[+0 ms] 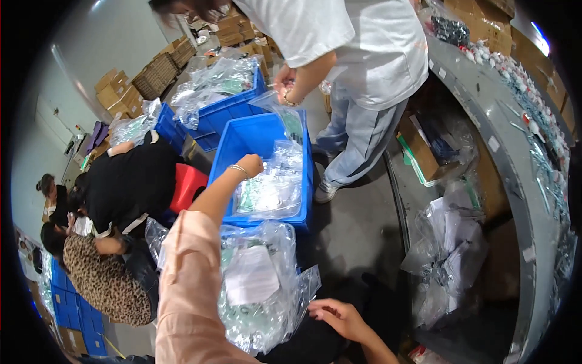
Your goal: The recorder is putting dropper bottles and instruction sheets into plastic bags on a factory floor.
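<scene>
Clear bags (273, 193) lie below the nearer left hand (248, 165), fingers curled, grip unclear from here; the right hand (341, 320) has fingers loosely apart.

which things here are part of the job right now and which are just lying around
Apparently in the job:
- left hand, above the open blue crate
- clear plastic packets inside it
- right hand, beside the bulging clear bag

Apparently just lying about:
- cardboard boxes at the back
- clear bag of white sheets below the grey table
</scene>
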The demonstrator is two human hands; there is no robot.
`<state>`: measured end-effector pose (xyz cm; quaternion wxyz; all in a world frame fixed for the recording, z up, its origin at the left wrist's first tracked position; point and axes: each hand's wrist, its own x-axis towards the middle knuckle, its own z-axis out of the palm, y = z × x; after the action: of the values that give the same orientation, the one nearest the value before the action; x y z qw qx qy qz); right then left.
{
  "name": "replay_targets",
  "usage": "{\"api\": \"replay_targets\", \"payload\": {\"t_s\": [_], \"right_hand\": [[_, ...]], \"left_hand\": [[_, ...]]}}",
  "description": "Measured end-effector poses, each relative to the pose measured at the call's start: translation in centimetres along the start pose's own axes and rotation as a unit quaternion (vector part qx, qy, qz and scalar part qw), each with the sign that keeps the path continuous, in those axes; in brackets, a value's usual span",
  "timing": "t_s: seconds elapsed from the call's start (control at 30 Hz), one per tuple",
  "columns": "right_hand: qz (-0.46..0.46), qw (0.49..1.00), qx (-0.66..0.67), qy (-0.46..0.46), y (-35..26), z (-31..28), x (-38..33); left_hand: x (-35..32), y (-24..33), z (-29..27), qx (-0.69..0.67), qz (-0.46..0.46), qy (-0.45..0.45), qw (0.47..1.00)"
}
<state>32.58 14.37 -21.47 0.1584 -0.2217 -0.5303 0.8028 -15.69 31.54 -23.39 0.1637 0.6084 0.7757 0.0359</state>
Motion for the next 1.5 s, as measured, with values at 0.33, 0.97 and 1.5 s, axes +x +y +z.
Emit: {"api": "replay_targets", "payload": {"t_s": [0.33,0.97,1.5], "right_hand": [[0.027,0.996,0.042,0.07,-2.6,-3.5,0.5],[-0.067,0.994,-0.072,0.057,-5.2,-0.2,2.2],[-0.451,0.664,-0.499,0.327,-24.3,9.3,5.6]], "left_hand": [[8.5,-5.3,15.6,0.031,-0.129,-0.003,0.991],[-9.1,6.9,-14.4,0.116,0.12,0.327,0.93],[-21.9,26.1,-22.8,-0.524,0.094,0.116,0.839]]}}
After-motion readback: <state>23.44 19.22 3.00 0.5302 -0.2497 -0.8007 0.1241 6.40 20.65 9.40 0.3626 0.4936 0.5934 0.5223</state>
